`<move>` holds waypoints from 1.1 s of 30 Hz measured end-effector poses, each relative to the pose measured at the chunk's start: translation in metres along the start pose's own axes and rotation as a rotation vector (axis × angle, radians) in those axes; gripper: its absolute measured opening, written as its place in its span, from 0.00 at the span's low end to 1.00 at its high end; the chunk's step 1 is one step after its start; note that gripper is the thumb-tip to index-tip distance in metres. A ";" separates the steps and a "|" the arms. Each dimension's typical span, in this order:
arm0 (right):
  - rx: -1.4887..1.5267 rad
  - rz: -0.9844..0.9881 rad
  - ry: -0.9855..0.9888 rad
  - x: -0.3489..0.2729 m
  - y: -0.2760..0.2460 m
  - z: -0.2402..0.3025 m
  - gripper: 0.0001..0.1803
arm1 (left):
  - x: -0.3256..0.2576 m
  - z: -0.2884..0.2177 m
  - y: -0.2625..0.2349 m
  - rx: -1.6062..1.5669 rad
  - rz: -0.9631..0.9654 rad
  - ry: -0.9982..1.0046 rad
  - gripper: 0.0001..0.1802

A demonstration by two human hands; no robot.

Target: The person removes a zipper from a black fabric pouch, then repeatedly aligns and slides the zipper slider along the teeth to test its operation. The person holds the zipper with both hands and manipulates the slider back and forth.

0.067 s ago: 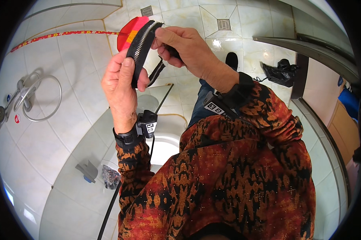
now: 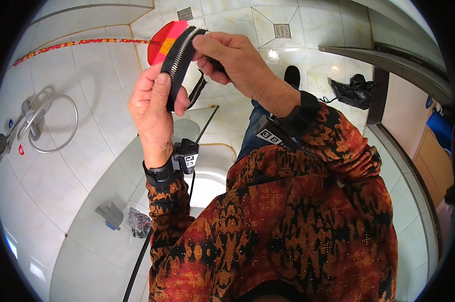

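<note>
A red and orange pouch [image 2: 168, 39] with a black zipper edge is held up in front of me. My left hand [image 2: 154, 108] grips its lower end, thumb across the zipper strip. My right hand [image 2: 235, 63] pinches the top of the zipper and a small black pull or strap near it. A black loop hangs down between the two hands. Both wrists carry black bands with small tagged devices.
I stand in a tiled bathroom. A chrome shower fitting with a hose loop [image 2: 41, 121] hangs on the left wall. A white toilet bowl [image 2: 205, 186] lies below. Floor drains [image 2: 282, 31] sit at the top, a black bag [image 2: 353, 90] at right.
</note>
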State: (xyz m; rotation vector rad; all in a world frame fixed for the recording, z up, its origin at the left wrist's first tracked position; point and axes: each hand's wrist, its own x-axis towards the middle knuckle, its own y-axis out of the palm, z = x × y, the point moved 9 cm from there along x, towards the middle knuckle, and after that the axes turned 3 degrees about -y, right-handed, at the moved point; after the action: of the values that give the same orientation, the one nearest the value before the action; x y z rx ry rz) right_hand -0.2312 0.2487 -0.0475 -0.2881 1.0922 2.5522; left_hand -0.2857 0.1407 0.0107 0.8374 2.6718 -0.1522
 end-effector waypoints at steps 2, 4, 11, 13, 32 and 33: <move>-0.065 0.009 -0.065 0.001 0.003 0.007 0.13 | -0.001 0.002 0.005 0.025 0.027 -0.041 0.14; -0.165 0.061 -0.119 0.001 0.009 0.011 0.13 | -0.001 0.005 0.009 0.045 0.040 -0.082 0.14; -0.220 0.044 -0.186 -0.001 0.010 0.014 0.12 | 0.006 0.004 0.012 0.073 0.079 -0.095 0.11; -0.136 -0.035 -0.188 0.001 0.000 0.017 0.12 | 0.006 0.003 0.010 0.057 0.056 -0.080 0.10; -0.688 -0.135 -0.572 0.002 0.009 0.036 0.15 | -0.001 0.005 0.003 0.087 -0.021 -0.060 0.10; -0.665 -0.143 -0.554 0.004 0.007 0.035 0.15 | -0.001 0.006 0.002 0.094 -0.028 -0.067 0.10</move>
State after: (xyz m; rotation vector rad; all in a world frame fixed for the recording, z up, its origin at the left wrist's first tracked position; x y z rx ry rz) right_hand -0.2388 0.2712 -0.0202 0.1775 0.0137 2.5455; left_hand -0.2826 0.1404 0.0058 0.8089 2.6312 -0.3098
